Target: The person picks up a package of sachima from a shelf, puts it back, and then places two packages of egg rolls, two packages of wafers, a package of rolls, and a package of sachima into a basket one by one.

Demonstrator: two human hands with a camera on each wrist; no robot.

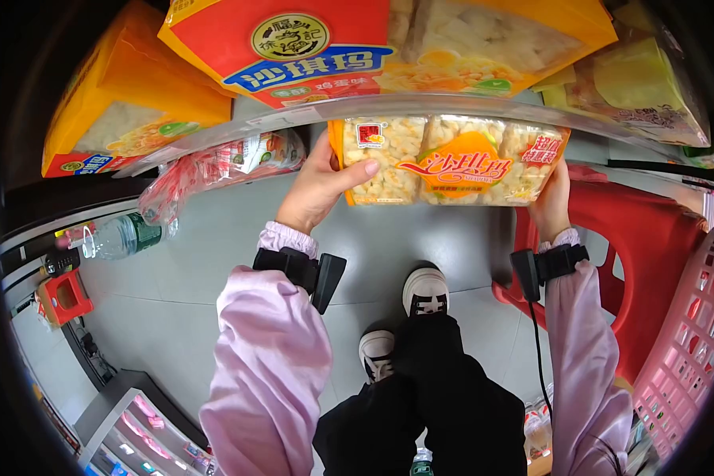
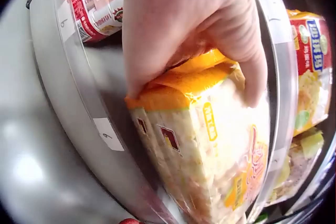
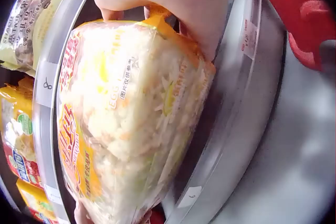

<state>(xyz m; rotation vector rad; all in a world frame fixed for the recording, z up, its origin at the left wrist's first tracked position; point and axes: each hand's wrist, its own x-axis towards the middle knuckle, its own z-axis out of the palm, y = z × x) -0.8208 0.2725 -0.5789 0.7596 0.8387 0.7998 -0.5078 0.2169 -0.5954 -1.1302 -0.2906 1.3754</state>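
Between both hands is a clear and orange bag of sachima pastry [image 1: 456,163], held lengthwise at the front of a shelf. My left hand [image 1: 316,186] grips its left end, thumb across the printed face. At the opposite end my right hand [image 1: 552,202] holds the bag, mostly behind it in the head view. The left wrist view shows the left hand [image 2: 197,29] pinching the folded orange end of the bag [image 2: 202,129]. In the right wrist view the right hand [image 3: 168,3] clasps the other orange end of the bag [image 3: 126,113].
Larger red and yellow sachima bags [image 1: 317,55] stand on the shelf above, behind a clear shelf edge [image 1: 262,119]. A red plastic stool [image 1: 642,238] and a pink basket [image 1: 686,349] stand at right. At left lie a bagged item [image 1: 230,163] and a plastic bottle [image 1: 127,236].
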